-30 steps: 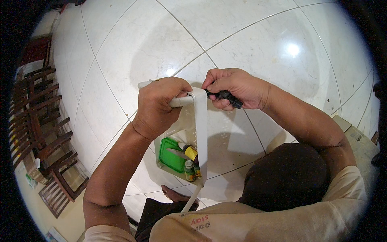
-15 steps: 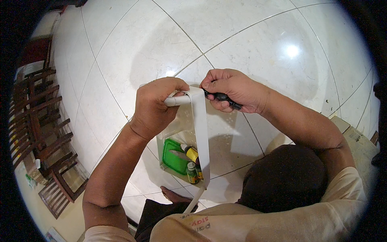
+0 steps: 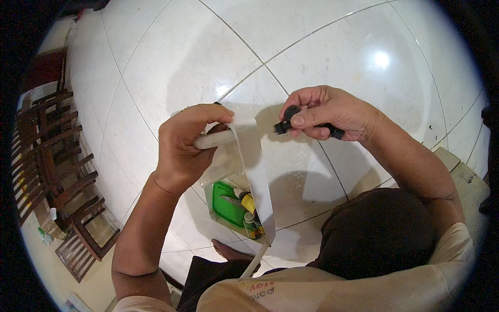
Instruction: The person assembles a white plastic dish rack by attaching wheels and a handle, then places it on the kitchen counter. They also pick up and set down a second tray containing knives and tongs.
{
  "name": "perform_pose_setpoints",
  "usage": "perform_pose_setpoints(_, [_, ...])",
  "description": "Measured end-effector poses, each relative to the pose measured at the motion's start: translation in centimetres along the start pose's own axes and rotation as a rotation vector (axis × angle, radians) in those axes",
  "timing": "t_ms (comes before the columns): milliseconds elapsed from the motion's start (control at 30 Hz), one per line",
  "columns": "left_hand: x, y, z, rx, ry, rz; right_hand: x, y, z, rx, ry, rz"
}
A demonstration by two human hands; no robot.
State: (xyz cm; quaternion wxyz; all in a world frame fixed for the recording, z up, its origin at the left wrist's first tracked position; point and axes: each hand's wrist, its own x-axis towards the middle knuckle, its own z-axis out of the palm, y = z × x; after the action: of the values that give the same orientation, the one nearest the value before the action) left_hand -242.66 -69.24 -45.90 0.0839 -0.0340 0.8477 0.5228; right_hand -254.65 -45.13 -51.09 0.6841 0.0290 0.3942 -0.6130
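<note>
A: What fills most of the view?

B: The white tiled floor (image 3: 171, 67), glossy, with a lamp glare toward two o'clock. At nine o'clock, wooden chairs (image 3: 57, 161) stand along the rim, well apart from the hands.

A: And the person?

B: Their own dark-clad knee (image 3: 379, 234) rises at four o'clock, and both forearms come up from the lower edge. The left hand (image 3: 182, 151) sits just left of centre, its fingers (image 3: 208, 115) wrapped tight around a white pipe (image 3: 214, 139), thumb over the top. I judge the grip is that firm to keep the pipe steady and level.

A: What hangs from it?

B: A white tape strip (image 3: 257, 177) drapes over the pipe and falls toward six o'clock, slack, so it looks to be hanging by its own weight.

A: The other hand?

B: The right hand (image 3: 332, 112) is at one o'clock from centre, apart from the pipe. Its thumb and forefinger pinch a small black fitting (image 3: 287, 120); the other fingers curl around a dark piece I cannot identify. Holding it near the pipe end keeps it ready, I would say.

A: Anything below?

B: A clear tray with a green insert (image 3: 228, 208) lies on the floor at six o'clock, under the pipe, holding small bottles (image 3: 250, 218) within reach.
</note>
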Motion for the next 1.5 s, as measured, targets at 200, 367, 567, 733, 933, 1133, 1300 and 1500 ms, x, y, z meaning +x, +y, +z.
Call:
perform_pose_setpoints(200, [0.0,-0.4,-0.2,-0.111,-0.021,-0.069,0.4,1.1,0.2,-0.234,0.12,-0.08])
perform_pose_setpoints(367, [0.4,-0.5,0.0,-0.158,-0.027,-0.089,0.1,0.9,0.9,-0.485,0.097,-0.24])
perform_pose_setpoints(567, [0.8,-0.4,0.1,0.029,-0.029,-0.004,-1.3,-0.4,1.7,-0.477,0.053,-0.19])
perform_pose_setpoints(733, [0.7,-0.3,0.0,0.074,-0.02,0.043,-2.2,-1.3,2.4,-0.452,0.014,-0.164])
perform_pose_setpoints(933, [0.1,-0.1,-0.3,-0.015,-0.006,0.034,-2.7,-1.3,3.1,-0.459,-0.013,-0.192])
perform_pose_setpoints(1133, [-0.4,1.0,-0.1,0.037,-0.04,0.057,-2.5,-0.4,3.0,-0.396,0.048,-0.149])
perform_pose_setpoints(1300, [-0.2,1.4,0.1,0.144,-0.044,0.083,-1.6,0.6,2.7,-0.079,0.018,-0.069])
perform_pose_setpoints(1500, [-0.1,1.4,0.7,0.047,-0.023,0.075,-0.7,2.2,2.1,0.31,0.093,0.031])
